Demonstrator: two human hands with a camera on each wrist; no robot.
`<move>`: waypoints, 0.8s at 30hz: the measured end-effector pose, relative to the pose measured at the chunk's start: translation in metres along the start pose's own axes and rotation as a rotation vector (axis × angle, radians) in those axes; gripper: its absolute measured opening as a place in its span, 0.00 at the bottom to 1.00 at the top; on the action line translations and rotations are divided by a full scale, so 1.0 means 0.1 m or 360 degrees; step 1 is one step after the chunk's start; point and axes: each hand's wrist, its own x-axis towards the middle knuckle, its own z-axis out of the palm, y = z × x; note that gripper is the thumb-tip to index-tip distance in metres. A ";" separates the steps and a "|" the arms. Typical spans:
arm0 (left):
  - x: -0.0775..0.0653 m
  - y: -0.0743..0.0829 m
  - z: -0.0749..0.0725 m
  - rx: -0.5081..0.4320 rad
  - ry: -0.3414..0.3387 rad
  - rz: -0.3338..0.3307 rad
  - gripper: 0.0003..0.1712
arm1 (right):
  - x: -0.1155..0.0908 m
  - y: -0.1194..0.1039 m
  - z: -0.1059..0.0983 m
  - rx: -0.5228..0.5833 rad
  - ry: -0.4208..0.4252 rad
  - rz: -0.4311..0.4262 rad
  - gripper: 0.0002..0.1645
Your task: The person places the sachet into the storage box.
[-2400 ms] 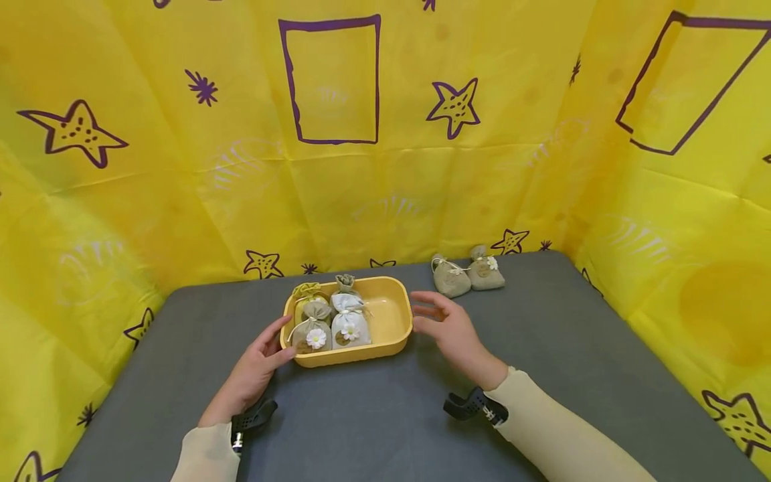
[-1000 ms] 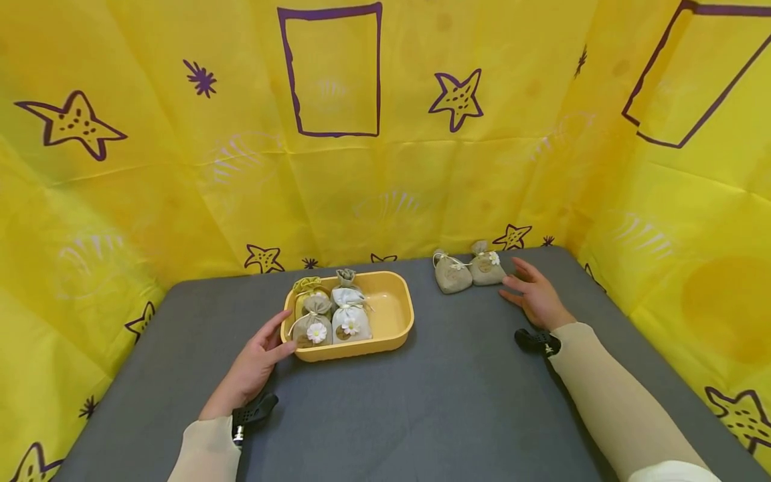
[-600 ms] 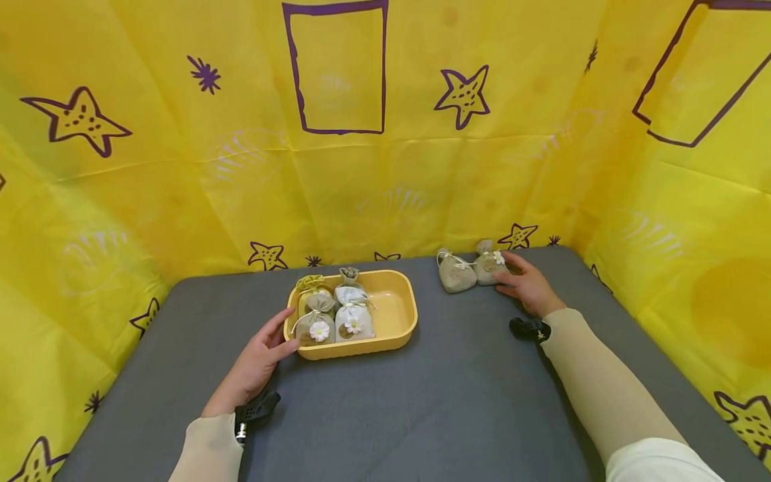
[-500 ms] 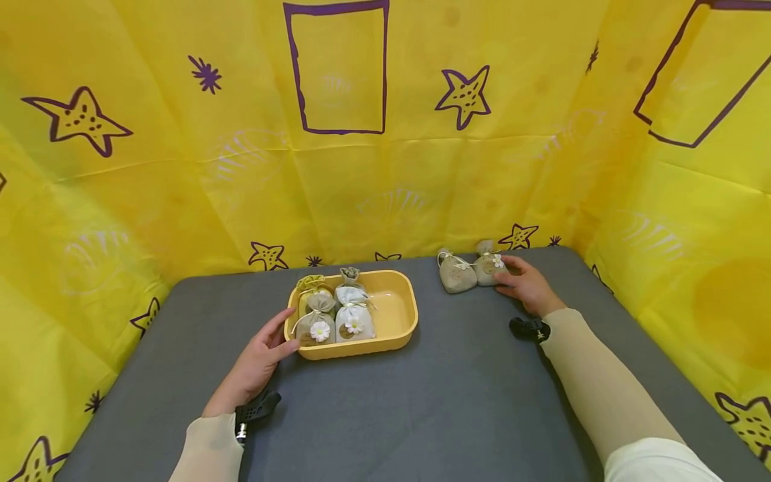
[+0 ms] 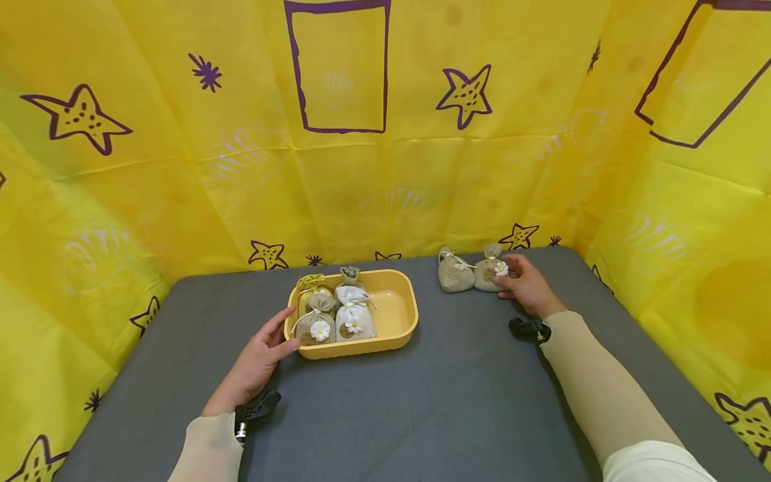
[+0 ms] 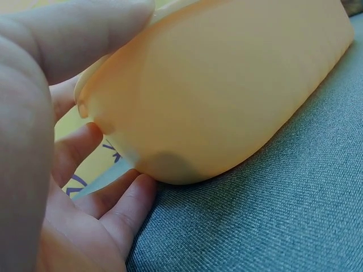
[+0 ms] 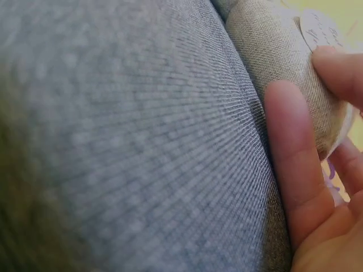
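Note:
A yellow plastic tray (image 5: 391, 304) holds several small drawstring sachets: a yellow one (image 5: 307, 284) and a grey-green one (image 5: 349, 273) behind, a beige one (image 5: 307, 323) and a white one (image 5: 361, 314) in front with daisies. My left hand (image 5: 259, 355) grips the tray's left end, thumb at the rim and fingertips against the outer wall in the left wrist view. At the back right, my right hand (image 5: 527, 284) holds the right side of a beige sachet (image 5: 486, 273) with a daisy; thumb and fingers are around it in the right wrist view.
Another beige sachet (image 5: 456, 276) stands just left of the held one, right against it. The grey cloth-covered table (image 5: 391, 415) ends at a yellow patterned curtain (image 5: 337, 221), close behind the tray and sachets.
My right hand has moved from the tray's right end to the beige sachet at the back right and taken hold of it. That sachet has turned slightly upright. My left hand stays on the tray.

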 end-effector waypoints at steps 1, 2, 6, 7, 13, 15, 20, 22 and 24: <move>0.00 0.00 0.00 0.0003 0.0000 0.0003 0.42 | 0.00 0.00 0.00 -0.0010 -0.0016 -0.0015 0.34; 0.00 0.00 -0.01 0.0004 0.0001 0.0006 0.42 | 0.00 0.00 0.00 -0.0016 -0.0023 -0.0020 0.36; 0.00 0.01 -0.01 0.0006 0.0003 0.0009 0.42 | 0.00 0.00 0.00 -0.0076 -0.0049 -0.0026 0.34; 0.00 0.01 -0.01 0.0003 0.0002 0.0013 0.42 | 0.00 -0.01 0.00 -0.0097 -0.0046 -0.0018 0.33; 0.02 -0.01 -0.01 -0.0027 0.0000 0.0037 0.42 | -0.02 -0.06 0.01 -0.0223 -0.0082 0.0024 0.32; 0.02 -0.02 -0.01 -0.0031 0.0002 0.0039 0.42 | -0.03 -0.09 0.02 -0.0287 -0.0101 0.0013 0.31; 0.01 -0.03 0.00 -0.0068 -0.0007 0.0061 0.42 | -0.10 -0.17 0.02 -0.0560 -0.0091 -0.0035 0.24; 0.01 -0.03 -0.01 -0.0077 -0.0010 0.0066 0.41 | -0.14 -0.18 0.00 -0.0639 -0.0103 -0.0047 0.22; 0.01 -0.03 -0.01 -0.0065 -0.0007 0.0058 0.41 | -0.19 -0.19 -0.02 -0.0679 -0.0119 -0.0056 0.21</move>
